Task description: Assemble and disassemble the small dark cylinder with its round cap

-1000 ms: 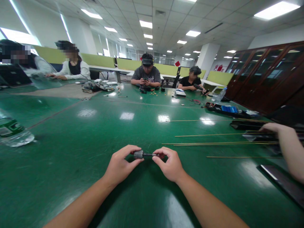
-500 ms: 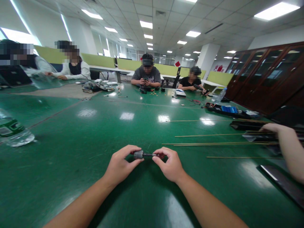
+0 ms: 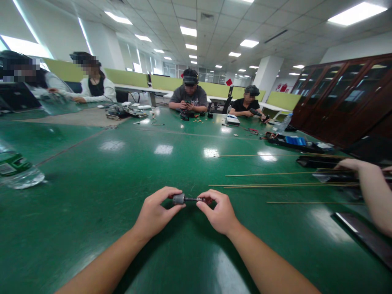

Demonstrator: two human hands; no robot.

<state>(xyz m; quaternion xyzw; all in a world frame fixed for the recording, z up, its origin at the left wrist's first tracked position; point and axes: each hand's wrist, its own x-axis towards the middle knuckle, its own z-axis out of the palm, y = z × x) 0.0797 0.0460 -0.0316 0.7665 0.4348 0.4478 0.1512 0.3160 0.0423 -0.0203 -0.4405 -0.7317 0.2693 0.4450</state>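
A grey metal cylinder with a thin dark shaft (image 3: 179, 199) is held level between my two hands, just above the green table (image 3: 128, 216). On its left end, the thumb and fingers of my left hand (image 3: 157, 210) pinch the thick cylinder. The fingertips of my right hand (image 3: 219, 210) close on the far end of the shaft. Something reddish-brown shows there, mostly hidden by my fingers. The exact kind of this part is too small to make out.
Thin brass-coloured rods (image 3: 260, 186) lie across the table at right, near another person's arm (image 3: 372, 192) and a dark flat device (image 3: 361, 234). A plastic bottle (image 3: 20, 169) lies at left. Several people sit at the far side; a black tray (image 3: 277, 140) stands at back right.
My hands and the metal part stay in place. At the far left, two people shift their heads and hands slightly.
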